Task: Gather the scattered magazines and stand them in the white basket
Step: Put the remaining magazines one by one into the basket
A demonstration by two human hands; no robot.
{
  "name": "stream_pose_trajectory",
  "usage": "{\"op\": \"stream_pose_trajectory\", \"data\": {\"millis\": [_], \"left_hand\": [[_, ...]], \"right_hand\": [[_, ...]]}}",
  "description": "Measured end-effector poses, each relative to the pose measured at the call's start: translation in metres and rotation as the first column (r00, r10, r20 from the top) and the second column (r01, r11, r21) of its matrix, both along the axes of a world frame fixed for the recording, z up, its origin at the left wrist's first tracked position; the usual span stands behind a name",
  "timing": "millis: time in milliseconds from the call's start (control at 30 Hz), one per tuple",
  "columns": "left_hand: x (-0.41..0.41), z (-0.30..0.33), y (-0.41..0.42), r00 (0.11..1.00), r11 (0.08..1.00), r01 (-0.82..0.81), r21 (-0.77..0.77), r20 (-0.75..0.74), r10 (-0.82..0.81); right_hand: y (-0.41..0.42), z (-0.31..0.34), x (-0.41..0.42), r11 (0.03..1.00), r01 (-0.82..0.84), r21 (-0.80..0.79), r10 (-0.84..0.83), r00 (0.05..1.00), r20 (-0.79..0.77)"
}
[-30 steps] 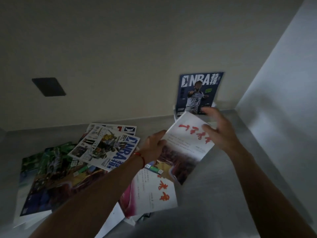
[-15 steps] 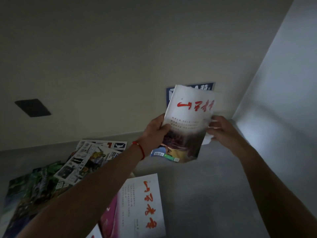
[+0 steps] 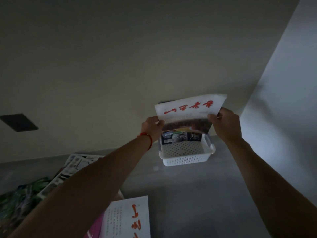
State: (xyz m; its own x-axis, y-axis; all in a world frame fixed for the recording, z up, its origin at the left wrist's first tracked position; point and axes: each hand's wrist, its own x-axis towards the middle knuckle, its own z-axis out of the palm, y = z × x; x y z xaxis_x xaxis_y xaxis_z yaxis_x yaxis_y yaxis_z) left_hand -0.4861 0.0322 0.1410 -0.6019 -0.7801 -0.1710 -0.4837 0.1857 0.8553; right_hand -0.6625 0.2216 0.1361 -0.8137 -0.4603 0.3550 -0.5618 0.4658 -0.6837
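The left hand (image 3: 153, 126) and right hand (image 3: 223, 125) each clamp a side edge of a white paper magazine with red brush lettering (image 3: 188, 112), held upright. Directly below the grip sits the white perforated plastic basket (image 3: 186, 156) on the grey counter (image 3: 197, 194). A matching white magazine (image 3: 127, 219) lies well below-left.

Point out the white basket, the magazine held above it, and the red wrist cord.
white basket (image 3: 186, 160): head view, perforated front wall.
held magazine (image 3: 188, 109): head view, white top band with red characters.
red wrist cord (image 3: 148, 138): head view, strand across left wrist.
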Motion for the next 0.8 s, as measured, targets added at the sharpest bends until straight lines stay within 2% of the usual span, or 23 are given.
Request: {"op": "stream_pose_trajectory", "data": {"millis": [133, 333, 500, 800], "left_hand": [[-0.016, -0.025, -0.005, 0.994, 0.987, -0.101, 0.123, 0.057, 0.095], [-0.042, -0.046, -0.011, 0.985, 0.966, -0.137, 0.218, 0.128, 0.111], [-0.051, -0.041, -0.018, 0.976, 0.974, -0.163, 0.157, 0.173, 0.136], [-0.052, -0.050, -0.019, 0.987, 0.892, -0.138, 0.430, 0.139, 0.085]], "right_hand": [[-0.011, -0.023, -0.015, 0.998, -0.020, 0.064, 0.016, 0.998, 0.061], [-0.024, -0.048, -0.031, 0.993, -0.015, 0.116, -0.005, 0.986, 0.169], [-0.032, -0.058, -0.038, 0.986, -0.037, 0.162, 0.006, 0.982, 0.187], [-0.035, -0.068, -0.044, 0.967, -0.060, 0.248, -0.016, 0.955, 0.295]]}}
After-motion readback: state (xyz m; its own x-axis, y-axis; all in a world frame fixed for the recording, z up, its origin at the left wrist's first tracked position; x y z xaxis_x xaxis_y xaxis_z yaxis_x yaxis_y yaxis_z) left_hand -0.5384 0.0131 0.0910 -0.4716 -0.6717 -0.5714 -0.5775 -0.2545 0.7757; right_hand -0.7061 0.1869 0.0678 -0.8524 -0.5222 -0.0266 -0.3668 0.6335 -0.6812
